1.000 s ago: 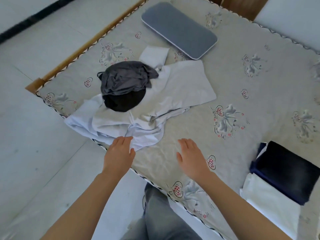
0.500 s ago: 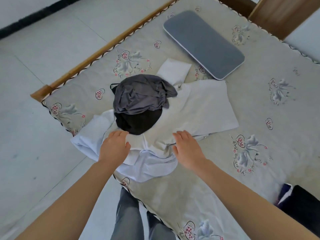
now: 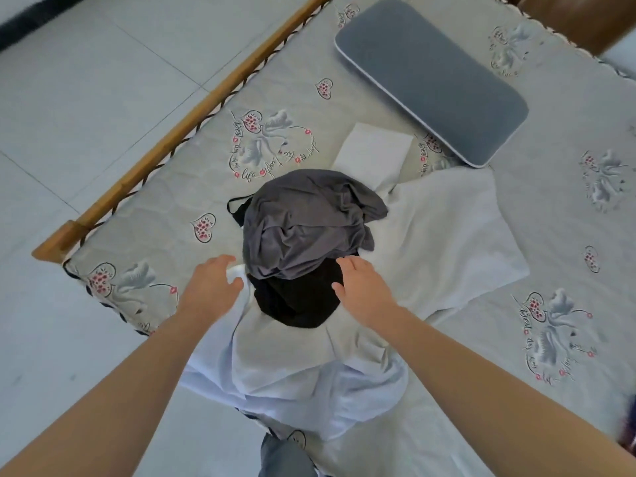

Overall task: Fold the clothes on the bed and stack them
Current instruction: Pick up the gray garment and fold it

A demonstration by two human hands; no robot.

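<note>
A crumpled grey garment (image 3: 309, 222) lies on top of a black garment (image 3: 296, 301), both heaped on a spread-out white shirt (image 3: 444, 235) near the bed's left corner. My left hand (image 3: 211, 287) hovers with relaxed fingers just left of the heap, over the white cloth. On the other side, my right hand (image 3: 361, 287) reaches over the black garment's right edge, fingers slightly bent, holding nothing. A small folded white piece (image 3: 373, 151) lies behind the heap.
A flat grey pillow (image 3: 430, 77) lies at the back of the patterned mattress (image 3: 568, 304). The wooden bed rail (image 3: 179, 129) runs along the left, with tiled floor (image 3: 86, 98) beyond. A dark folded garment's edge (image 3: 629, 428) shows at the far right.
Both hands have moved forward from the white shirt's near edge up to either side of the grey and black heap. The view has shifted closer to the pile.
</note>
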